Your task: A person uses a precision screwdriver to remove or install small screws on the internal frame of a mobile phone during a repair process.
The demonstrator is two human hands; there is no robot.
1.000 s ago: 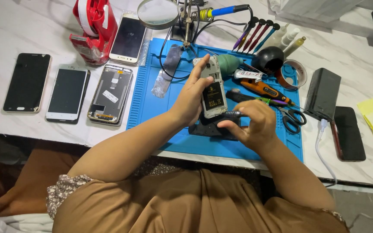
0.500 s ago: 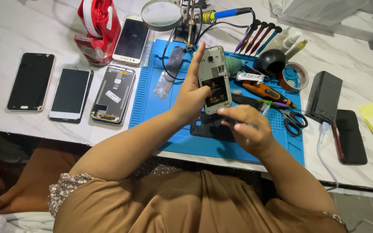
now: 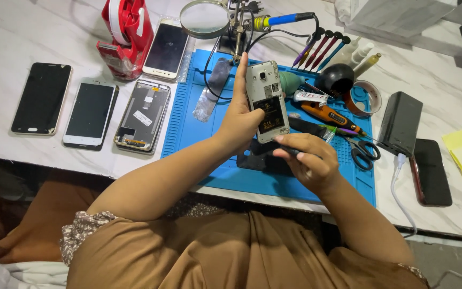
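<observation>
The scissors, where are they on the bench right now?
In the head view, the scissors lie on the right part of the blue mat, beyond the right hand, between the orange screwdriver and the black power bank.

dark part (image 3: 266, 160): at 6 o'clock of the open phone (image 3: 266, 100), mostly hidden under right hand (image 3: 308, 163)
white box (image 3: 402, 13): cut off at 12 o'clock edge

From my feed: tan-brown top, short sleeves with a floral-print cuff well back from the fingers, forearms bare.
</observation>
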